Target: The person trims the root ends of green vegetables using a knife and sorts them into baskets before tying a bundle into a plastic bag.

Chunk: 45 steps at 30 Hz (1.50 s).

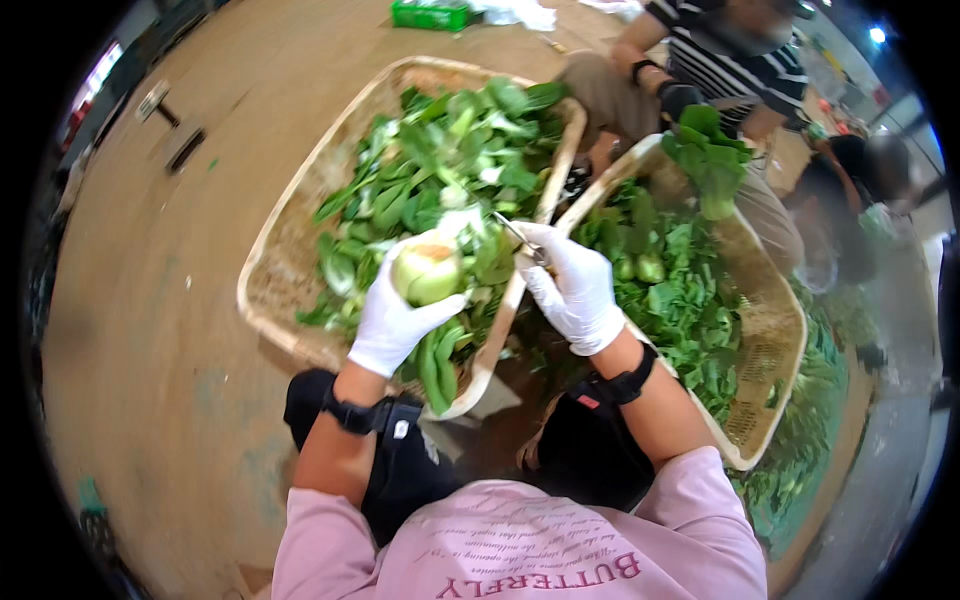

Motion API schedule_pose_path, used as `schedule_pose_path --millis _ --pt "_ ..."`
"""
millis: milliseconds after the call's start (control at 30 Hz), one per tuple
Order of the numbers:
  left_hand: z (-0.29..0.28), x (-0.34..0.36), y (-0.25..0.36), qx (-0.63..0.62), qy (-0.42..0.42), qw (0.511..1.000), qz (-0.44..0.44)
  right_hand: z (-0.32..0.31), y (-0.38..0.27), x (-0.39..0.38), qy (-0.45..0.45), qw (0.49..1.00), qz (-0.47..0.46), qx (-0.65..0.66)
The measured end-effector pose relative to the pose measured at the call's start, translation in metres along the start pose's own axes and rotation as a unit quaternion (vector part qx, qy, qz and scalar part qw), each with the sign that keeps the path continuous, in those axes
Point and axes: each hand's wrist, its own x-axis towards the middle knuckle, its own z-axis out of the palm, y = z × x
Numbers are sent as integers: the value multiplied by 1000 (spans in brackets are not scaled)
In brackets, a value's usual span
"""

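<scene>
Brown floor (180,330), no desk in use; all places below are given against the left crate (268,285). Loose green leaves (440,150) are piled in it. A right crate (785,345) is set just beside it, on its right, with more leafy greens (680,320) inside. A green basket (430,14) is seen beyond its far edge. A co-worker (720,70) is seated past its far right corner; a leafy head (712,165) is held up there in a dark glove.

The pale green vegetable head (428,278) is held over the near half of the left crate, browned cut base turned up toward the wearer. It is gripped by the left hand (395,318), gloved white, fingers and thumb clamped round its sides. A small blade tool (512,230) is clamped in the right hand (572,285), also gloved, above the crate's right rim. Exact tool type can't be told. Blade and head are seen apart, blade just to the right.

Handling, as judged: the head is best kept low over the left crate so scraps are caught. Left thumb should be kept below the cut face, out of the blade's line. Thin slices are better taken, square to the base; if too much is cut away, the stalks will likely fall loose. Thin gloves probably can't be trusted against the edge.
</scene>
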Motion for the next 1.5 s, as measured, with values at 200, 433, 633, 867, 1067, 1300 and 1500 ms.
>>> schedule_pose_path --millis 200,433,633,867,1067,1300,1500 --pt "-6 -3 -10 27 19 999 -28 18 -12 0 -22 972 -144 -187" --pt "5 -3 -1 129 -6 988 85 19 -6 0 -82 968 -150 -186" --pt "8 0 -4 -28 -7 1000 -10 19 1 2 -92 977 -127 -146" --pt "6 -7 -4 -9 -22 999 -41 25 -1 -7 -108 980 -92 -137" --pt "1 -6 -27 78 -40 996 -22 29 8 -10 -94 985 -85 -118" --pt "12 1 -18 -42 -14 997 -59 27 8 -4 -99 988 -62 -96" --pt "10 -1 -17 107 -9 994 22 36 12 -8 -65 979 -109 -159"
